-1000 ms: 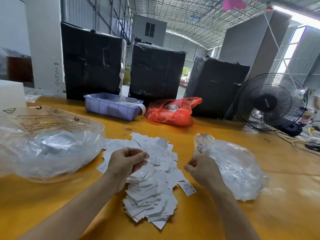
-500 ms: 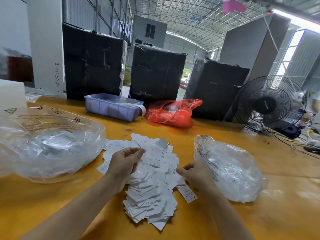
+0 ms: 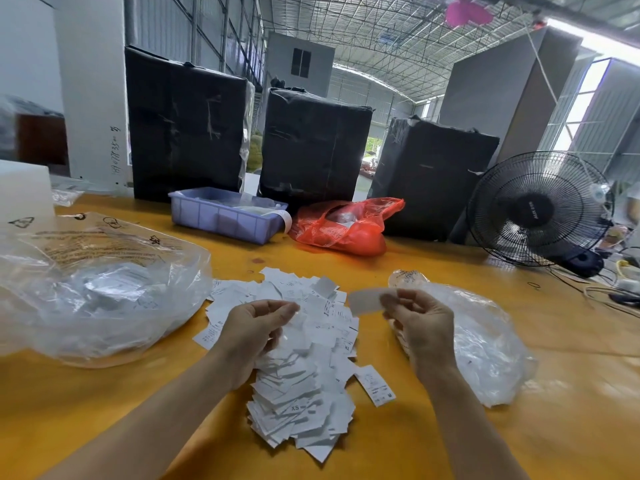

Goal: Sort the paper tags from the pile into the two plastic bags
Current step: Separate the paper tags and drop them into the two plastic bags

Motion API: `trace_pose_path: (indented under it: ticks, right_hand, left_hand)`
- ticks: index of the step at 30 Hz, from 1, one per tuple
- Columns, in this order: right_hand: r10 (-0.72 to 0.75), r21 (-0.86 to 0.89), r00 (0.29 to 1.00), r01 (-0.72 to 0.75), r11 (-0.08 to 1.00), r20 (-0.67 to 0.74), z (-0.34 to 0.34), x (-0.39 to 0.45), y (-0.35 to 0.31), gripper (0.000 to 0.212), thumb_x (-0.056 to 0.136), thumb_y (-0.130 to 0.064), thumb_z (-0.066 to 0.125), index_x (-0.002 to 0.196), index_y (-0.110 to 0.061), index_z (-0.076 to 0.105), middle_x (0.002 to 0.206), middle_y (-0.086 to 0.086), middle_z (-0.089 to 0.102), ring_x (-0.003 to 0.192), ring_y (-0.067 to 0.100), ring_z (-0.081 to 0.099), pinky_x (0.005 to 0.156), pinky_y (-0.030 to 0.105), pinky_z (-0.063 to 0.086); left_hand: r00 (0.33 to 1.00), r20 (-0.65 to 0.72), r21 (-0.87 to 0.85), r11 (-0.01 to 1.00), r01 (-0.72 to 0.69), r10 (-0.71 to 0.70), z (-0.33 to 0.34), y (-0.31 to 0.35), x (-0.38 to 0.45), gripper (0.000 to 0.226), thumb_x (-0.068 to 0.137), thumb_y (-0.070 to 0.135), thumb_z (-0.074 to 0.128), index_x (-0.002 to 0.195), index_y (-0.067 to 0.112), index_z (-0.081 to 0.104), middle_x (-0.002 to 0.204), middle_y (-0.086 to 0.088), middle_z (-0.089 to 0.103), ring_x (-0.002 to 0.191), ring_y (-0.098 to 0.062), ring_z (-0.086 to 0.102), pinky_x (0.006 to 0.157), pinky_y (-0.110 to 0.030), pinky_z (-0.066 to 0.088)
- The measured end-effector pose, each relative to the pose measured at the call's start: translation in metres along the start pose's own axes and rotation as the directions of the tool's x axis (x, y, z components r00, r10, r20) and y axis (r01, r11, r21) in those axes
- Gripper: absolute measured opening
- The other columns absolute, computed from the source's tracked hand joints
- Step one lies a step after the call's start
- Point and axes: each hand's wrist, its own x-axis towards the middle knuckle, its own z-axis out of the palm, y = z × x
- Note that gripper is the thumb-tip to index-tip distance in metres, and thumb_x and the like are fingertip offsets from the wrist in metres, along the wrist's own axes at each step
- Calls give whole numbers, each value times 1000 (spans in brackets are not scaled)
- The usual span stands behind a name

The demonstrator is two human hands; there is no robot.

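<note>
The right hand [image 3: 424,327] had come up off the heap of small white paper tags [image 3: 304,362] and now held a single white rectangular paper tag [image 3: 365,301] in the air, its grip pinched on the tag's right end between thumb and fingertips. Half a second before, that hand had been low at the heap's right edge with no tag visibly raised. The lifted tag was blurred, so its print could not be read.

The left hand [image 3: 254,327] had stayed over the middle of the heap, fingers curled and grip closed on what looked like a thin white tag or a few, though exactly what it held was hard to tell.

The large clear plastic bag [image 3: 100,299] lay to the left of the heap on the yellow worktop [image 3: 450,445], already holding white tags. The smaller crumpled clear plastic bag [image 3: 485,344] lay just beside the right hand, behind it.

Judging by this, one tag had been singled out and was probably being checked for its size before going into a bag. The heap remained large, so the sorting looked far from finished. One loose tag marked M [image 3: 375,384] lay apart at the heap's right edge.
</note>
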Motion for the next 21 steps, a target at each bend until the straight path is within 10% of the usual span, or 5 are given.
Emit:
trace_pose_path:
  ticks: [7,17,21]
  right_hand:
    - [-311,-56,903,341,938,297,29,-25,-5,22,70,17,70,68,-5,73,100,7,65,95,13,66,79,27,56]
    - [-375,-143,872,434,890,314,38,-31,3,21,72,21,65,66,2,71,87,6,67,87,13,66,73,28,57]
    - [-194,-191,895,289,938,402,38,-32,-1,32,79,13,58,75,-15,73,90,-6,69,89,11,66,78,32,55]
  left_hand:
    - [951,306,-174,981,91,-34,3,5,-6,13,70,15,69,78,5,73,97,-17,72,90,-27,71,61,-24,57]
    - [979,200,-188,982,-4,42,1,6,-5,27,60,16,76,81,-2,72,96,-21,72,84,-28,72,63,-23,57]
    - [989,146,-97,995,-23,37,2,5,-6,33,61,16,75,87,-5,69,92,-21,72,80,-27,72,60,-22,56]
